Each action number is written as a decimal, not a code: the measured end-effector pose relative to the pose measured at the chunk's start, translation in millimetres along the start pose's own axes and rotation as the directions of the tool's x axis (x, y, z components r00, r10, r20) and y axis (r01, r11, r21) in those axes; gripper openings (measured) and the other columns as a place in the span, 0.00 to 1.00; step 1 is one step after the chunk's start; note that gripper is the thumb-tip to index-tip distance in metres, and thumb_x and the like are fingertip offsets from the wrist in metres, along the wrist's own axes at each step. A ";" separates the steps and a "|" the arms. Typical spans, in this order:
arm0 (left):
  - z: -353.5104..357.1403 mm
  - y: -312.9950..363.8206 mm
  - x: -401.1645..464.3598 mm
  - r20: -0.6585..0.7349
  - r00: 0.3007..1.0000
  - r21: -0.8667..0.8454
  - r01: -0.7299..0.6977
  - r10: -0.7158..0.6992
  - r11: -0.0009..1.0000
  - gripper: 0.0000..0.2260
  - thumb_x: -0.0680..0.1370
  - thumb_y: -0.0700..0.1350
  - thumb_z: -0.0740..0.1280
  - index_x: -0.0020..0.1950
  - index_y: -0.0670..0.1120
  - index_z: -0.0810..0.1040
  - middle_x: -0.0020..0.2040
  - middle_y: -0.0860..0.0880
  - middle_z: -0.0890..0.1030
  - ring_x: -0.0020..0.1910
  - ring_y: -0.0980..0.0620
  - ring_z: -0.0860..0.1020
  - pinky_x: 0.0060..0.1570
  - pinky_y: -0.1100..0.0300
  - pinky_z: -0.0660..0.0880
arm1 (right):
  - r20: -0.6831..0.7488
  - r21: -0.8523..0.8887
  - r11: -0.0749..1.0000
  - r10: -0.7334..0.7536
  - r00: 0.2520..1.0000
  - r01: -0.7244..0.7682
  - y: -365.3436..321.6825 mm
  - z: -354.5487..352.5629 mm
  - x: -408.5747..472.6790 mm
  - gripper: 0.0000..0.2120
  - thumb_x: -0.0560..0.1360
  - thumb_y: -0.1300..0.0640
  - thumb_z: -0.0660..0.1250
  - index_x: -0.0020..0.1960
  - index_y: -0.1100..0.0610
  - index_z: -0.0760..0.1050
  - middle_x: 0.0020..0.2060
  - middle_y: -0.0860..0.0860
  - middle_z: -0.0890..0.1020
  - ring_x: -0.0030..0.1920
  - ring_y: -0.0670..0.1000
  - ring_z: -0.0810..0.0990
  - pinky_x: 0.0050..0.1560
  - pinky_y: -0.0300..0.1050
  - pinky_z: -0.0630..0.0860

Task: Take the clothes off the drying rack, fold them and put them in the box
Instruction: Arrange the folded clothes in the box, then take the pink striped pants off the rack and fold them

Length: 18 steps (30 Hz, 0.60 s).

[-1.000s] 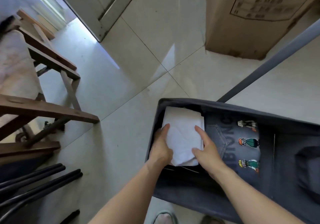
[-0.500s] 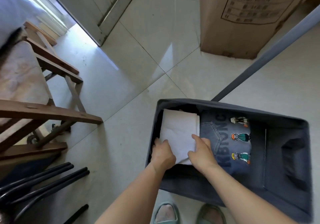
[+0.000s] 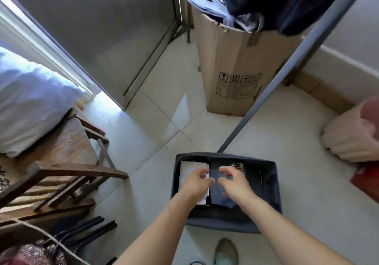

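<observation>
Both hands are hovering over the dark grey fabric box (image 3: pixel 274 184), which is sitting on the pale tiled floor (image 3: pixel 147 141). The left hand (image 3: pixel 197 181) is hanging above the folded white garment (image 3: pixel 189 171), fingers loosely curled and holding nothing; whether it is brushing the cloth I cannot tell. The right hand (image 3: pixel 233 182) is floating over the folded dark blue garment (image 3: pixel 215 193), fingers loosely bent and spread, gripping nothing. The white piece is lying along the box's left side, the blue one just beside it in the middle. A grey rack pole (image 3: pixel 287 69) is slanting down to the box's far edge, passing a tall cardboard carton (image 3: pixel 229 63). A wooden chair (image 3: pixel 67 174) is standing to the left, carrying a white pillow (image 3: pixel 30 100).
</observation>
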State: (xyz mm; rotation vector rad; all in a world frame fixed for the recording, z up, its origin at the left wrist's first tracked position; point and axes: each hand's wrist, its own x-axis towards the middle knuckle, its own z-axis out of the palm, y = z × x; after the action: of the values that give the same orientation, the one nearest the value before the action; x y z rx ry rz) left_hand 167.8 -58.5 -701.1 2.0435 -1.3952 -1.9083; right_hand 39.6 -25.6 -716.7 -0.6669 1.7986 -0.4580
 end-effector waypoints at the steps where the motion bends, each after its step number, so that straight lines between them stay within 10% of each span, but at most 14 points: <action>1: -1.5 15.1 -16.1 0.015 1.000 -0.020 -0.023 0.023 1.000 0.20 0.80 0.43 0.66 0.72 0.46 0.70 0.69 0.45 0.73 0.64 0.49 0.74 0.66 0.53 0.72 | -0.012 0.049 0.999 -0.013 1.000 0.013 -10.9 -11.1 -14.5 0.16 0.76 0.64 0.63 0.61 0.51 0.75 0.58 0.51 0.75 0.56 0.56 0.78 0.53 0.52 0.78; 13: 2.2 160.5 -221.7 0.269 0.903 0.047 -0.359 0.334 0.932 0.13 0.80 0.39 0.65 0.65 0.41 0.73 0.47 0.47 0.80 0.39 0.56 0.79 0.34 0.69 0.75 | -0.199 0.296 0.938 -0.122 0.972 0.179 -94.0 -129.0 -228.3 0.09 0.80 0.63 0.61 0.55 0.52 0.75 0.48 0.52 0.82 0.40 0.50 0.81 0.39 0.44 0.77; 18: 28.2 196.9 -296.7 0.355 0.838 0.092 -0.473 0.415 0.876 0.12 0.79 0.42 0.68 0.63 0.46 0.76 0.50 0.47 0.82 0.46 0.51 0.81 0.49 0.57 0.78 | -0.298 0.302 0.915 -0.175 0.938 0.266 -90.5 -178.9 -320.5 0.07 0.80 0.60 0.62 0.56 0.53 0.76 0.46 0.53 0.83 0.39 0.49 0.81 0.37 0.42 0.76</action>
State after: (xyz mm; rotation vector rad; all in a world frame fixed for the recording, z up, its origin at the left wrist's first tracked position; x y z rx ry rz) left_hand 75.0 14.6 -364.0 1.3063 -1.9672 -2.0150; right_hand -36.4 108.1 -371.4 -0.5892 1.8359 -1.0307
